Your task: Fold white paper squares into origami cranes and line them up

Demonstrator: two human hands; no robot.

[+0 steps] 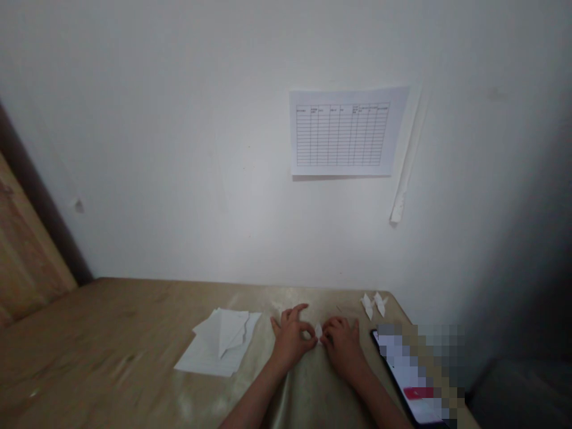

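Note:
A small folded white paper piece (319, 331) is held upright between my two hands, above the table near its back edge. My left hand (292, 336) pinches its left side with thumb and index finger, the other fingers spread. On the other side, my right hand (342, 342) grips the piece with thumb and fingertips. The fingertips partly cover the lower end of the paper. To the left lies a loose stack of white paper sheets (205, 356), with a folded triangular sheet (232, 330) on top.
Two small folded paper shapes (367, 305) lie at the back right of the table (134, 333). A phone or tablet (409, 381), partly pixelated, lies right of my right arm. A printed chart (342, 134) hangs on the wall behind.

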